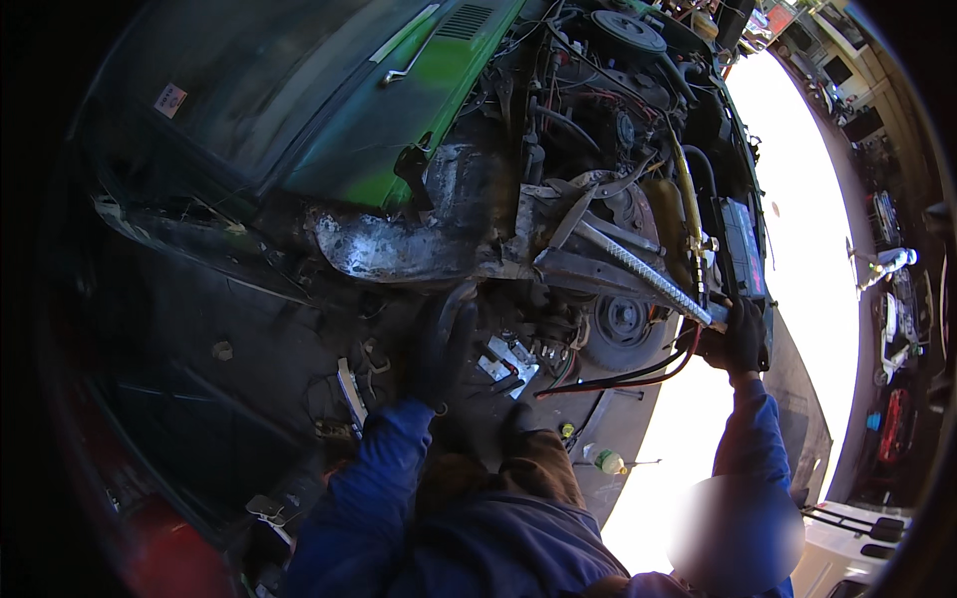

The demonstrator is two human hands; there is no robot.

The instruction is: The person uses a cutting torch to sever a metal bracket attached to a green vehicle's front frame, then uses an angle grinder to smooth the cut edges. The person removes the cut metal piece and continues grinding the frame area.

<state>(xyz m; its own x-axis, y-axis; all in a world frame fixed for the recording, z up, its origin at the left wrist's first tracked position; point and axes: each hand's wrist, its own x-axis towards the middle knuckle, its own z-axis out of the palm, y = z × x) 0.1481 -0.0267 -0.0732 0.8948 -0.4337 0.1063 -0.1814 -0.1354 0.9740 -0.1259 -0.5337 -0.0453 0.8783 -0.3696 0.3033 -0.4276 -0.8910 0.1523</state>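
Note:
My left hand (444, 344), in a dark glove, reaches up to the lower edge of the bare metal inner fender (399, 244). Its fingers look stretched out, with nothing plainly held; shadow hides part of them. At the front end of a silver ridged bar (643, 269), my gloved right hand (740, 339) is closed round the tip. That bar slants across the front of the open engine bay, beside a car battery (741, 249). Red and black cables (638, 379) hang in a loop just below the right hand.
A wrench (409, 65) lies on the green cowl by the windshield (229, 90). Beneath the car are a wheel (620, 321), metal parts (510, 361) and a plastic bottle (604, 458) on the floor. A person (887, 264) is far off at right, beyond bright sunlit ground.

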